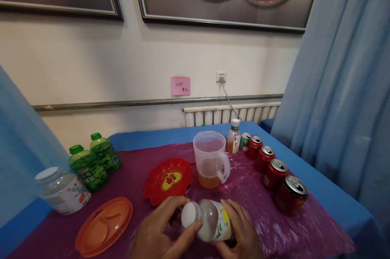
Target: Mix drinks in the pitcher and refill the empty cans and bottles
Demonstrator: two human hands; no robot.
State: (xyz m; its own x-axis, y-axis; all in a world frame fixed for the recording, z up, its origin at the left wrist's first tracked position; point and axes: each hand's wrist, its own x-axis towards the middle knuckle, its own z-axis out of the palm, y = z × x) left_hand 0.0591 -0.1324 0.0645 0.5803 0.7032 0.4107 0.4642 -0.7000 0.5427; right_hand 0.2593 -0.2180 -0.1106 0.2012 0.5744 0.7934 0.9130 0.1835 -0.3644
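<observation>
A clear bottle (210, 222) with a white cap and a yellow-and-white label lies tilted between my hands, its cap pointing left. My left hand (166, 230) has its thumb and fingers around the cap (189, 214). Around the labelled body, my right hand (240, 228) is closed. Just beyond them stands a translucent measuring jug (209, 151) with amber liquid in its bottom. A red scalloped plate (152, 183) with a yellow centre lies to the jug's left.
On the left are two green bottles (88, 167), a white-capped jar (65, 194) and an orange lid-like dish (106, 224). A small juice bottle (234, 139) and several opened cans (276, 173) line the right. Purple plastic sheeting (131, 181) covers the blue-clothed table (332, 194).
</observation>
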